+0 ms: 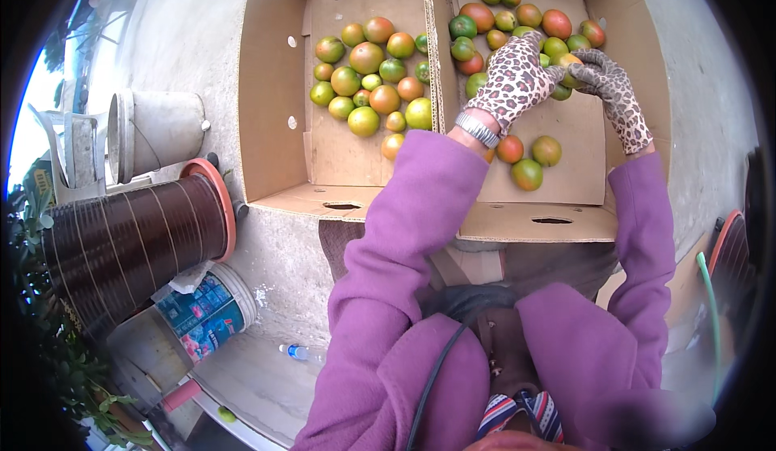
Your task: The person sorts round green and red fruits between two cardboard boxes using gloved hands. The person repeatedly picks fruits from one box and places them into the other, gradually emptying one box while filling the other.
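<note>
Concrete ground surrounds the right-hand cardboard box, where my right hand clasps a probably firm, bruisable tomato, best cupped round its middle, while my left hand's grip I cannot tell.

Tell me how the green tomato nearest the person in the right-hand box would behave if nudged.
The green tomato would probably roll easily, being round on flat cardboard. Its smooth, shiny skin may feel slippery. Pushed away from the person, it might bump the redder tomato close by.
</note>
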The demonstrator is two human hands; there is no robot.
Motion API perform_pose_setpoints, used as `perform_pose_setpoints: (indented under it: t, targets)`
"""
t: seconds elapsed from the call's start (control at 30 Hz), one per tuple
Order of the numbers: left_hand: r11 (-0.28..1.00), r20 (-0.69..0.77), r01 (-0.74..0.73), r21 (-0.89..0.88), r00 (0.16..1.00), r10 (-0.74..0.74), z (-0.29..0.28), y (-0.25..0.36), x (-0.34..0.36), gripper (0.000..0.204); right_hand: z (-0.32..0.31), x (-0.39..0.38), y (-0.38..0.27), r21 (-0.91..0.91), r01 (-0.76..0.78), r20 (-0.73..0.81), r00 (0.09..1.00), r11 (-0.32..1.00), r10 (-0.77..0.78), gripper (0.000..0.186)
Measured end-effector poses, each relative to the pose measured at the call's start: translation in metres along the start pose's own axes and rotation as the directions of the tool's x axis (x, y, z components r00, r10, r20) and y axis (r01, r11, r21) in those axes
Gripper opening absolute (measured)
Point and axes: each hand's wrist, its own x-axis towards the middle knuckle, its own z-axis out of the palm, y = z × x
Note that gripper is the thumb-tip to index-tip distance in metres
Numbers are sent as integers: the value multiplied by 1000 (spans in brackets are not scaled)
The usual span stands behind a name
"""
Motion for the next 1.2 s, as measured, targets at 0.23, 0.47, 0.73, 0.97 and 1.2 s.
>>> perform_pose_setpoints:
  t: [0.23, 0.47, 0.73, 0.97, 1.2]
  targets:
    - [985, 135, -35, -169, 989, 58, -12, 22, 8, 71, 5, -10, -7, 602, 58, 93, 985, 796, -142, 34]
    - [612, 25, 129, -780, 984, -175, -52, 29, 1, 49, 14, -42, -27, 293, 335, -168, 940, 895, -297, 41]
    - [811, -472, 121, -573, 760, -447, -194, -91, -27, 45, -6, -49, 13, -86, 277, -284, 914, 957, -291, 30]
    - [809, -672, 576, 114, 645, -364, -204, -247, -54, 55, 1, -48, 20, -277, 177, -178, 956, 944, -232, 27]
    - [724, -556, 663, 189, 680, -478, -186, -295, -62, 57, 13, -52, 21, -368, 130, -34, 988, 921, -153, 29]
